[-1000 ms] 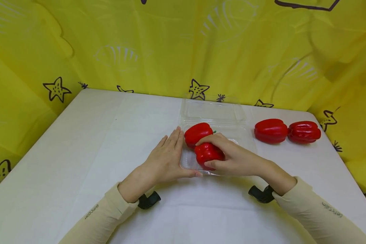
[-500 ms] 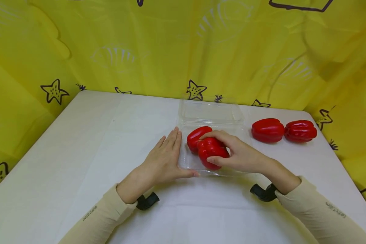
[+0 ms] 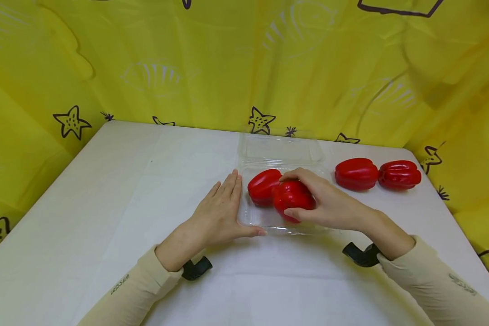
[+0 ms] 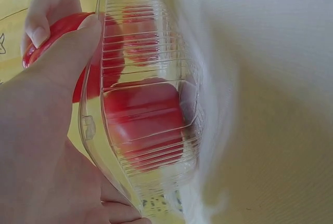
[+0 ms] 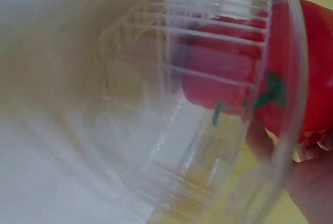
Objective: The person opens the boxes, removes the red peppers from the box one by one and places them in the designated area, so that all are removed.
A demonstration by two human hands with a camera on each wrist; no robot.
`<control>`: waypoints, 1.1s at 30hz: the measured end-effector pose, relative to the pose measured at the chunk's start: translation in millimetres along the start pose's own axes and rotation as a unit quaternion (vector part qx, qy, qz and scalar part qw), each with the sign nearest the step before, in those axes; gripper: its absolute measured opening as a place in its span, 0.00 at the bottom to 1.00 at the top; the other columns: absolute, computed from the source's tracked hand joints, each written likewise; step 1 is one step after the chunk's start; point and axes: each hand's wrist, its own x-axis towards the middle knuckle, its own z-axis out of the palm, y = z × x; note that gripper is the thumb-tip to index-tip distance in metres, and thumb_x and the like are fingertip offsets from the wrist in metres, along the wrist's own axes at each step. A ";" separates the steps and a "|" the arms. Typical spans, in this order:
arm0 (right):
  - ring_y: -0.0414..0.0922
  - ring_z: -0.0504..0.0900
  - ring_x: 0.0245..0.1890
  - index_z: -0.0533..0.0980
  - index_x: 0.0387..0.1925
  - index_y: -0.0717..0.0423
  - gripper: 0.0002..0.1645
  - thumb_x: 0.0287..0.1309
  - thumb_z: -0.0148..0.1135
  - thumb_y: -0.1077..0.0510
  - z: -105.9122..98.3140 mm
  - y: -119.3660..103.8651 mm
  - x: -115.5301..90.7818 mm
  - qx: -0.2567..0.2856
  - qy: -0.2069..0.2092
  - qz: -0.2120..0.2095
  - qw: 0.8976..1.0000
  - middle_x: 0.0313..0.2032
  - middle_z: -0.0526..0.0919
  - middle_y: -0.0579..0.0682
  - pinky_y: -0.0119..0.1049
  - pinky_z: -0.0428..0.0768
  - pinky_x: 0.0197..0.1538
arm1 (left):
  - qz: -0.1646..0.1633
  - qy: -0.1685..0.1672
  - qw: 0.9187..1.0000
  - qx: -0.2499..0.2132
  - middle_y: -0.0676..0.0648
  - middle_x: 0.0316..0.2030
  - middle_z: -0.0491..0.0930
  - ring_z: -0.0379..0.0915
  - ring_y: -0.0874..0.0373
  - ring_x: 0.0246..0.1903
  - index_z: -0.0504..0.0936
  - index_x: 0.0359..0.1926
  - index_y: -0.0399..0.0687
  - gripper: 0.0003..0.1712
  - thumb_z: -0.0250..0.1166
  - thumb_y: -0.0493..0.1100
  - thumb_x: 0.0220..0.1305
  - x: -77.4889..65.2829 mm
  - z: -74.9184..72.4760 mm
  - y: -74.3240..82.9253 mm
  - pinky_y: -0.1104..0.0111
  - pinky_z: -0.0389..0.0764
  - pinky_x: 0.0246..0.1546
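Observation:
A clear plastic clamshell box lies on the table with its lid folded back. Inside, at its left, rests one red bell pepper; through the ribbed wall in the left wrist view this pepper shows too. My right hand grips a second red bell pepper between thumb and fingers, above the box's middle. In the right wrist view the held pepper sits partly above the rim, its green stem facing the camera. With fingers straight, my left hand rests against the box's left side, thumb along the front edge.
Two more red bell peppers, a left one and a right one, lie on the white table right of the box. Behind the table hangs a yellow curtain with sea-creature drawings.
My right hand has shifted rightward with its pepper, away from the pepper at the left of the box. The left hand stays against the box.

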 end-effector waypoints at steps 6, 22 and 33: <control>0.41 0.75 0.52 0.68 0.58 0.47 0.31 0.55 0.73 0.52 -5.9 2.4 -4.0 -0.033 0.022 -0.022 0.999 0.53 0.77 0.43 0.37 0.84 0.49 | -0.001 -0.001 1.000 -0.004 0.40 0.79 0.40 0.36 0.48 0.79 0.43 0.78 0.36 0.74 0.59 0.83 0.48 0.0 0.2 -0.1 0.50 0.49 0.77; 0.38 0.74 0.53 0.72 0.57 0.49 0.35 0.47 0.78 0.56 -19.7 8.4 -14.5 -0.113 0.086 -0.041 0.989 0.53 0.77 0.42 0.37 0.86 0.46 | -0.005 -0.003 1.000 -0.005 0.40 0.79 0.40 0.37 0.48 0.79 0.43 0.78 0.36 0.74 0.59 0.83 0.48 0.8 1.0 0.1 0.50 0.50 0.77; 0.40 0.76 0.53 0.73 0.56 0.48 0.34 0.47 0.78 0.57 -26.9 11.0 -24.3 -0.132 0.107 -0.021 0.985 0.54 0.76 0.43 0.41 0.86 0.45 | -0.002 0.001 1.000 -0.002 0.40 0.79 0.40 0.37 0.48 0.79 0.43 0.78 0.36 0.75 0.59 0.84 0.48 0.7 1.9 0.0 0.51 0.50 0.77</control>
